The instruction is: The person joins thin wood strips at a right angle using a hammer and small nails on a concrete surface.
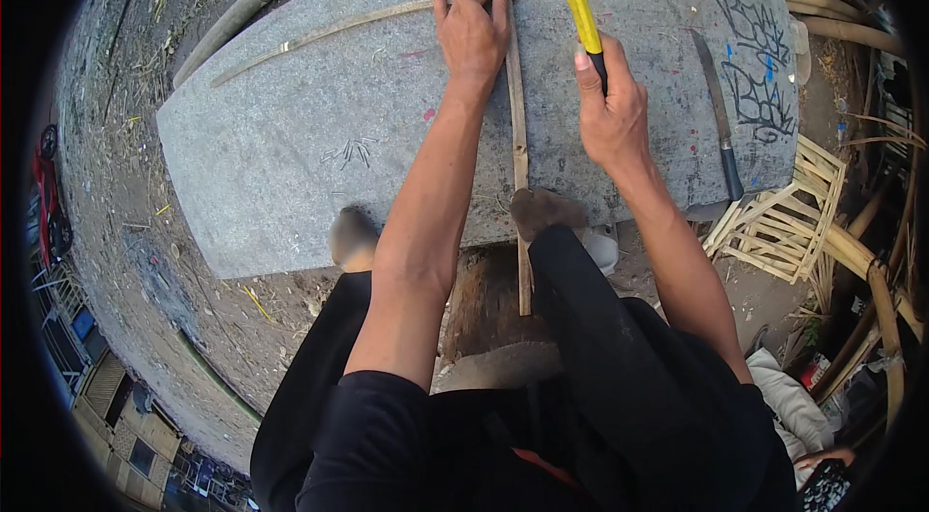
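From the lower centre, a wooden strip [518,115] is running up, partly covered by the right foot [549,210], while the right hand [616,104] at centre right is holding the hammer [578,4] with fingers wrapped around its handle. Farther, at upper centre, the left hand [474,36] is resting bent fingers where this strip is meeting a second strip [358,22]; whether they are pinching, I cannot tell. The grey board [261,202] is offering room around the nails [358,153] at centre left, its far edge curving beyond the fingertips.
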{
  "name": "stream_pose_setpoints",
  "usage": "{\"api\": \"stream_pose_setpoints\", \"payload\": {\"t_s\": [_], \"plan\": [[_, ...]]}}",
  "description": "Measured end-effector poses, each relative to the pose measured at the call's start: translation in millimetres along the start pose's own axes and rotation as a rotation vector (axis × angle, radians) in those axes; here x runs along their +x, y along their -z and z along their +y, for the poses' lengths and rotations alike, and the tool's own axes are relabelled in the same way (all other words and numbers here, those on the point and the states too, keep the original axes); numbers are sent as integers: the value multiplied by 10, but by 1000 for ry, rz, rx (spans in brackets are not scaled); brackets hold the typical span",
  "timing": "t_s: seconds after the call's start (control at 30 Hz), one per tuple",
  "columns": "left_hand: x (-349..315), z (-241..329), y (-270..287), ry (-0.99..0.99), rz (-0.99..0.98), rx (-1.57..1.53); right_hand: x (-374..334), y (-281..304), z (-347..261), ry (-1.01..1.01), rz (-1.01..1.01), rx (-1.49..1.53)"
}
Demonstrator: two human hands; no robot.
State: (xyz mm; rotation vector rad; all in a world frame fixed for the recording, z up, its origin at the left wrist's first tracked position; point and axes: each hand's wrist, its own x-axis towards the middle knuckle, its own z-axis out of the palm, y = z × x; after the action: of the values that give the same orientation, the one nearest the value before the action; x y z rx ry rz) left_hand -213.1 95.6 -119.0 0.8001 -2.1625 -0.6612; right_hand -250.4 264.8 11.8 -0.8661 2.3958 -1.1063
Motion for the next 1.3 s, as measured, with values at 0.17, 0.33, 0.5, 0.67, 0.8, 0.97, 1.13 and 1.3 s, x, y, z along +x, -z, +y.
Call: {"api": "stream_pose_setpoints", "payload": {"t_s": [0.17, 0.33, 0.5, 0.67, 0.8, 0.97, 1.13, 1.3], "plan": [[-29, 59, -6, 8, 10, -27, -59, -111, 212, -22, -52, -70], [-11, -4, -13, -29, 20, -32, -62, -88, 92, 20, 25, 29], [23, 52, -32, -11, 9, -35, 7, -85, 247, -72, -88, -102], [19, 46, 19, 24, -26, -7, 15, -8, -14, 8, 36, 53], [42, 131, -28, 31, 5, 4, -9, -85, 347, -16, -75, -152], [36, 88, 58, 50, -49, 6, 3, 36, 24, -19, 13, 43], [47, 64, -27, -11, -13, 40, -90, -48, 276, -99, -38, -18], [40, -25, -22, 6, -64, -2, -188, -91, 389, -154, -33, 2]]}}
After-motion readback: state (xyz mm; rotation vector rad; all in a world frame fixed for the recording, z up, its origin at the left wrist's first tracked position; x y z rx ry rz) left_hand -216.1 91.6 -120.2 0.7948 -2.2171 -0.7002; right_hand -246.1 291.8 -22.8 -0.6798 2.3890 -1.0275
